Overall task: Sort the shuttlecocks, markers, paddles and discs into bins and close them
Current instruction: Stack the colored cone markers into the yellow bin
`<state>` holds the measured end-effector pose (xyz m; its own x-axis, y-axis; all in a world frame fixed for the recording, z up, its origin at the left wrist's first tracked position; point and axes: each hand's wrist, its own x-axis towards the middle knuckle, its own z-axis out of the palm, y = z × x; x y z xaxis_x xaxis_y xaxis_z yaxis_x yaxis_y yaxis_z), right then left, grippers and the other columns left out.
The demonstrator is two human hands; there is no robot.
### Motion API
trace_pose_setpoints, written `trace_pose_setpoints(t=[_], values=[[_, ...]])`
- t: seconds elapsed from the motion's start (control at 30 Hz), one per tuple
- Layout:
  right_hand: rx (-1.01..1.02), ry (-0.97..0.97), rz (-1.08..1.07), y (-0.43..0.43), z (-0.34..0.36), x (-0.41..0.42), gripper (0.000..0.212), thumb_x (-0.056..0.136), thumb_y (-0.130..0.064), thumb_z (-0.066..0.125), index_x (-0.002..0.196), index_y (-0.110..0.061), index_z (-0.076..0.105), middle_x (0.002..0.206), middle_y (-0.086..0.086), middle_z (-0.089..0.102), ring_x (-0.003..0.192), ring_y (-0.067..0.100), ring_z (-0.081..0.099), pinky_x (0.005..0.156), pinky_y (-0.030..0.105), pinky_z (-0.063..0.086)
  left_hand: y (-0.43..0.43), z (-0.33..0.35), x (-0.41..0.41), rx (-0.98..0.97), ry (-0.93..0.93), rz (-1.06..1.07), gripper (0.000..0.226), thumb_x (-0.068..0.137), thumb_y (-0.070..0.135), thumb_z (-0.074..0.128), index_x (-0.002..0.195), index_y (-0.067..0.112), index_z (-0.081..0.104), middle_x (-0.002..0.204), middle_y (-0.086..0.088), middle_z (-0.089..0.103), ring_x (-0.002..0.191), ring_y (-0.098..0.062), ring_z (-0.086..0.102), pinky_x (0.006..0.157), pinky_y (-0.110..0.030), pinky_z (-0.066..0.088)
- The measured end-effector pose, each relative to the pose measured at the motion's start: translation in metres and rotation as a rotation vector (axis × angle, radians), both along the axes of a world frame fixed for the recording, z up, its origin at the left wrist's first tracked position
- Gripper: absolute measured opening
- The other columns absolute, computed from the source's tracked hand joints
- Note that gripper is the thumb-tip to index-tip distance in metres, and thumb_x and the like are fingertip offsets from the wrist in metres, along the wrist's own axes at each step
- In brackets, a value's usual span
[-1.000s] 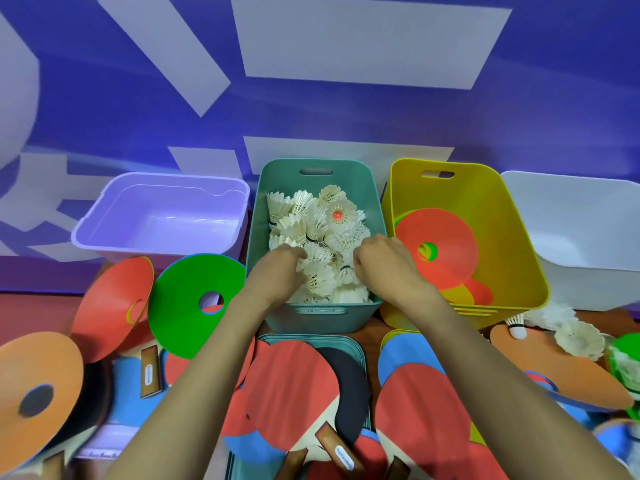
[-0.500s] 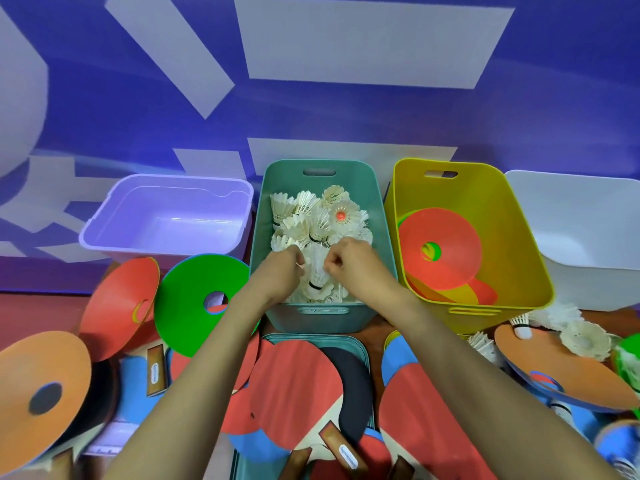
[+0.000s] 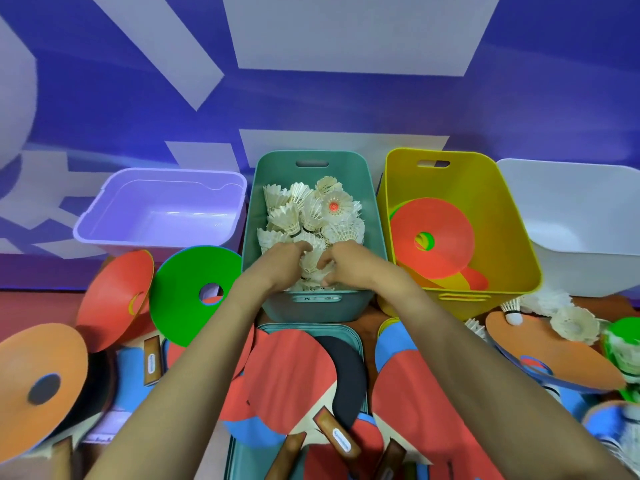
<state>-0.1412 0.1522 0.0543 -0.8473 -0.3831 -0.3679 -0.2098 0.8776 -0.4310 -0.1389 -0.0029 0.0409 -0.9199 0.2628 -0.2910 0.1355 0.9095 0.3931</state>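
Shuttlecocks (image 3: 311, 216) already fill most of the teal bin (image 3: 313, 306), and both hands are down among them at its near end: the left hand (image 3: 282, 263) with fingers curled into the pile, the right hand (image 3: 343, 261) pinching loosely at the feathers, though I cannot tell whether either actually holds one. Sorting looks roughly half done at best. The yellow bin (image 3: 512, 237) has a red-orange disc (image 3: 446, 233) leaning on a few others, while the lilac bin (image 3: 104, 226) and the white bin (image 3: 588, 216) show nothing inside. Plenty is left out: a green disc (image 3: 187, 292), a red disc (image 3: 117, 296) and an orange disc (image 3: 38, 386) on the left, table-tennis paddles (image 3: 294, 372) heaped over a teal lid (image 3: 353, 337) just in front of the teal bin, and loose shuttlecocks (image 3: 571, 323) on an orange paddle (image 3: 540, 355) at the right. No markers can be made out, and no bin is closed. Room is tight: the four bins stand rim beside rim against the blue wall (image 3: 346, 98), and the surface (image 3: 20, 306) in front is nearly all covered, so the forearms reach in over the paddles. The lid probably cannot be lifted until those paddles are moved, and the clearest way in or out is straight up above the bins.
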Motion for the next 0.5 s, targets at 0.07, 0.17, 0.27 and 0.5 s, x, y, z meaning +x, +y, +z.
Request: trace_pose_setpoints(t=[0.07, 0.17, 0.27, 0.5], values=[[-0.097, 0.071, -0.025, 0.013, 0.011, 0.009, 0.037, 0.082, -0.022, 0.069, 0.118, -0.015, 0.062, 0.123, 0.007, 0.06, 0.114, 0.022, 0.055, 0.095, 0.03, 0.043, 0.004, 0.003, 0.007, -0.01, 0.042, 0.011, 0.05, 0.089, 0.003, 0.046, 0.138, 0.013, 0.041, 0.138, -0.013, 0.047, 0.124, -0.029, 0.047, 0.101, -0.035, 0.038], [-0.224, 0.243, -0.062, 0.04, 0.025, 0.031, 0.031, 0.086, -0.022, 0.065, 0.116, -0.014, 0.063, 0.118, 0.004, 0.063, 0.11, 0.018, 0.057, 0.094, 0.028, 0.042, 0.019, 0.009, 0.028, 0.057, 0.217, 0.055, 0.049, 0.087, 0.002, 0.05, 0.136, 0.01, 0.044, 0.138, -0.013, 0.043, 0.125, -0.03, 0.043, 0.104, -0.034, 0.034], [-0.317, 0.347, -0.073, 0.069, 0.036, 0.056, 0.029, 0.086, -0.022, 0.065, 0.114, -0.015, 0.064, 0.114, 0.002, 0.064, 0.107, 0.015, 0.056, 0.091, 0.022, 0.039, 0.049, 0.016, 0.059, 0.213, 0.429, 0.075, 0.038, 0.085, 0.004, 0.055, 0.124, 0.009, 0.055, 0.123, -0.012, 0.053, 0.116, -0.03, 0.048, 0.1, -0.033, 0.034], [-0.383, 0.456, -0.156, 0.154, 0.024, 0.14, 0.025, 0.085, -0.019, 0.063, 0.109, -0.012, 0.065, 0.106, 0.001, 0.063, 0.097, 0.011, 0.056, 0.085, 0.018, 0.038, 0.125, -0.006, 0.147, 0.398, 0.542, -0.028, 0.027, 0.086, 0.016, 0.047, 0.109, 0.01, 0.06, 0.105, -0.007, 0.059, 0.097, -0.021, 0.051, 0.088, -0.027, 0.039]])
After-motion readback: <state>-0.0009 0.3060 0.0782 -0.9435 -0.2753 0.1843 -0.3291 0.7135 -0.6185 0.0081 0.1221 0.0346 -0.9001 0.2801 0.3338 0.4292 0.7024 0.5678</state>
